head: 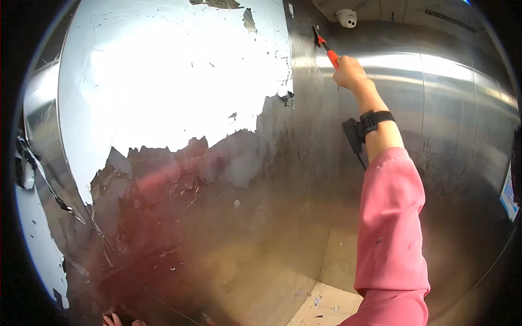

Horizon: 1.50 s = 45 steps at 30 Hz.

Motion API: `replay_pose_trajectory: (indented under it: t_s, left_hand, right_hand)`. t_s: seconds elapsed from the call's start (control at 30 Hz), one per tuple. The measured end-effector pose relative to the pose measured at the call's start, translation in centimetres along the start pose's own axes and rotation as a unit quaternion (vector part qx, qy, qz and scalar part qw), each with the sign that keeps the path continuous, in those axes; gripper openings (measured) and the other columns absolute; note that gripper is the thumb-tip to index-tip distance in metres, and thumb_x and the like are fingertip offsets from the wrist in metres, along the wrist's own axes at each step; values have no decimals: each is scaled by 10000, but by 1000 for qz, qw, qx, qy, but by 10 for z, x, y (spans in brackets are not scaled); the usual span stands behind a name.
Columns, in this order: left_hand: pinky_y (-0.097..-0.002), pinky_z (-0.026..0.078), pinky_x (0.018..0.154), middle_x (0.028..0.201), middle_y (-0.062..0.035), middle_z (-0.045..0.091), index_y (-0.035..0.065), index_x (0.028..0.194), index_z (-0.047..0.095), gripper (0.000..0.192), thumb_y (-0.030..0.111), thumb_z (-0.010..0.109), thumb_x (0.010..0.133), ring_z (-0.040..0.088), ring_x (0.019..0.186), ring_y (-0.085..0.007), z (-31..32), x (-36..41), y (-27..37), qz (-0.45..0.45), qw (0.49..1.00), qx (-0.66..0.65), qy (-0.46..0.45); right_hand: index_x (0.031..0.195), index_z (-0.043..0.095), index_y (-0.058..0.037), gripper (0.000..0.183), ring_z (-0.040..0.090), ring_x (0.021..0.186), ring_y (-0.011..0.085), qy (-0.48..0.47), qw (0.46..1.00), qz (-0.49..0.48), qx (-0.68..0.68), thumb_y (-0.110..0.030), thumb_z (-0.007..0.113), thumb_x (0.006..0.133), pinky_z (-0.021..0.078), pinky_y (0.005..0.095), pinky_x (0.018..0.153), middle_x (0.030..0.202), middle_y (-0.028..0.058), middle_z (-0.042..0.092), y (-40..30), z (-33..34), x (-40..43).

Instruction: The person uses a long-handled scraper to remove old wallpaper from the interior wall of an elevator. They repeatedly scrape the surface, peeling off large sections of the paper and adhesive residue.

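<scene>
My right hand [350,73] is raised at the upper right, closed around the orange handle of a long-handled scraper [332,58]. The scraper's head meets the brushed metal wall near the corner, below a camera. White film [175,77] with a ragged, torn lower edge covers the upper left of the metal wall panel [244,212]. At the bottom left edge, only the fingers of my left hand [113,320] show, close to the lower wall; most of that hand is cut off by the frame. A black strap with a small device is on my right wrist.
A white dome camera [347,18] hangs by the ceiling near a vent grille [450,20]. More torn film [40,244] clings at the far left. Small scraps lie on the pale floor [326,305]. A printed sheet [509,195] is at the right wall.
</scene>
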<state>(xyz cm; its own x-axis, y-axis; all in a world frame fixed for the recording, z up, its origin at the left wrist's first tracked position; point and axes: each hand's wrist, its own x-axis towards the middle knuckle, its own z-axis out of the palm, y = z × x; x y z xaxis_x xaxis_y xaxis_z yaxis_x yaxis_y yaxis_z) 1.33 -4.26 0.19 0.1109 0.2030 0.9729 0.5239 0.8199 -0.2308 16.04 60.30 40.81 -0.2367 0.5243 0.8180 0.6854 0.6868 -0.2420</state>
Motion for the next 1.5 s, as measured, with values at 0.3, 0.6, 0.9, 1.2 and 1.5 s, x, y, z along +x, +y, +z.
replay_pose_trajectory:
  t_s: [0.3, 0.6, 0.9, 1.2, 1.5]
  left_hand:
    - [-660, 219, 1118, 1355, -251, 563, 115, 967, 669, 119, 229, 665, 932, 448, 1321, -514, -9, 1, 0, -4, 1000, 13, -11]
    - [-634, 188, 1147, 1346, -259, 567, 120, 981, 645, 128, 236, 659, 928, 431, 1341, -505, -3, 4, 0, 1, 1000, -8, -9]
    - [-613, 182, 1163, 1338, -248, 581, 125, 946, 669, 101, 221, 666, 917, 431, 1354, -484, -2, 5, -1, -2, 1000, -20, 15]
    - [-610, 174, 1168, 1319, -266, 592, 124, 916, 696, 92, 211, 673, 898, 431, 1356, -483, -4, -1, -1, -20, 999, -21, 18]
    - [-611, 168, 1170, 1330, -270, 582, 99, 913, 706, 109, 201, 674, 895, 429, 1355, -486, -6, 2, -6, 3, 1000, -23, 9]
  right_hand:
    - [1371, 504, -27, 607, 653, 903, 447, 87, 988, -125, 22, -7, 560, 767, 515, 498, 786, 934, 275, 667, 0, 8, -126]
    - [1262, 511, -6, 460, 655, 926, 445, 70, 992, -104, -15, 8, 534, 803, 516, 502, 806, 951, 271, 674, -26, -28, -91]
    - [1242, 527, -26, 432, 664, 920, 431, 108, 987, -116, -14, -8, 543, 811, 512, 503, 790, 924, 274, 666, -34, -33, -78]
    - [1147, 575, 24, 358, 654, 985, 433, 123, 980, -154, -4, 28, 532, 792, 521, 502, 837, 1014, 268, 674, -43, -42, -115]
    - [1193, 570, -25, 390, 651, 924, 424, 62, 989, -132, -25, 9, 518, 808, 506, 476, 762, 952, 243, 669, -57, -69, -87]
